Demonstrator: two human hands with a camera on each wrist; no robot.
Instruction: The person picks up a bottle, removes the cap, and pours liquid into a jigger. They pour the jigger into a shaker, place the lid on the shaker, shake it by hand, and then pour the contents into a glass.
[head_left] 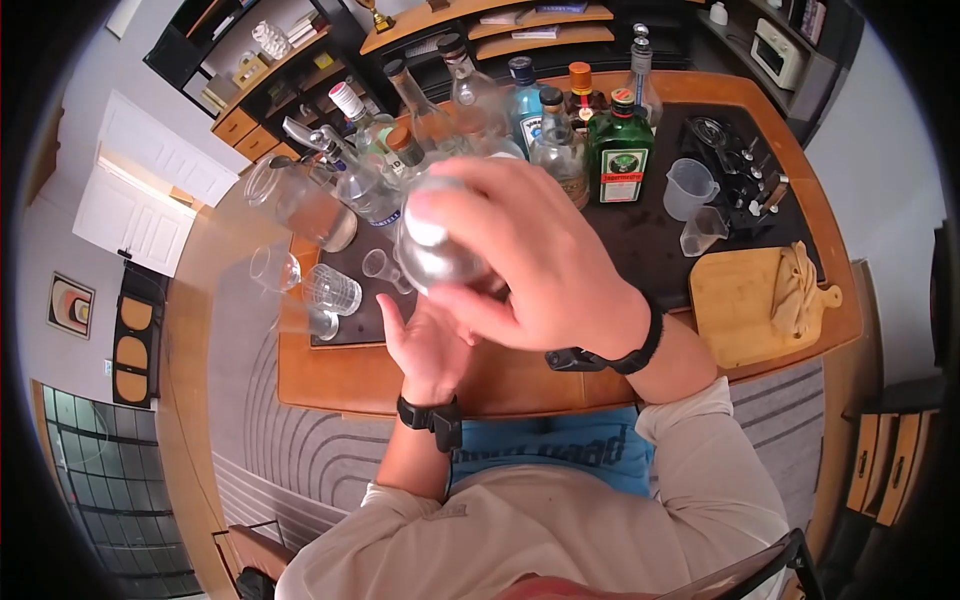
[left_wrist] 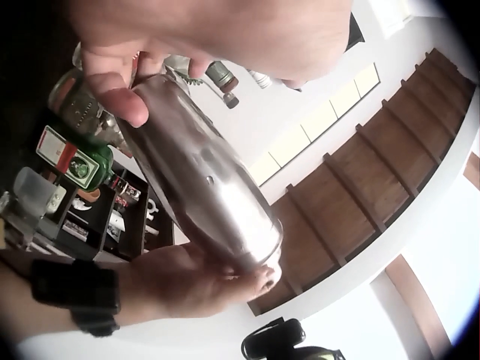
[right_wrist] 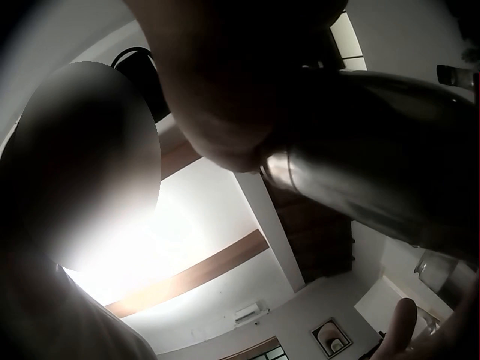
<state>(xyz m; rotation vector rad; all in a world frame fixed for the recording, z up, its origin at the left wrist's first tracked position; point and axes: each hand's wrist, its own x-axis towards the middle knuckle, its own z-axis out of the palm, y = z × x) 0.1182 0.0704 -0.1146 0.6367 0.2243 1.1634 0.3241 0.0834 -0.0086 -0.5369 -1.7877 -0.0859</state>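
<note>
A metal cocktail shaker [head_left: 440,262] is held up over the near part of the table. My right hand [head_left: 545,255] grips it from above, fingers wrapped around its upper end. In the left wrist view the shaker [left_wrist: 206,169] slants across the middle, with the right hand [left_wrist: 187,281] at its lower end. My left hand [head_left: 432,350] is below, palm up, thumb spread away; the shaker and right hand hide part of its fingers. One left fingertip overlaps the shaker's far end in the left wrist view. A small clear jigger-like glass [head_left: 383,266] stands nearby on the dark mat.
Several bottles, among them a green one [head_left: 620,150], line the table's back. A pitcher [head_left: 318,205] and glasses [head_left: 333,289] stand left. To the right are a plastic measuring cup [head_left: 690,188], a rack of bar tools [head_left: 745,165], and a cutting board [head_left: 735,300] bearing a cloth [head_left: 793,290].
</note>
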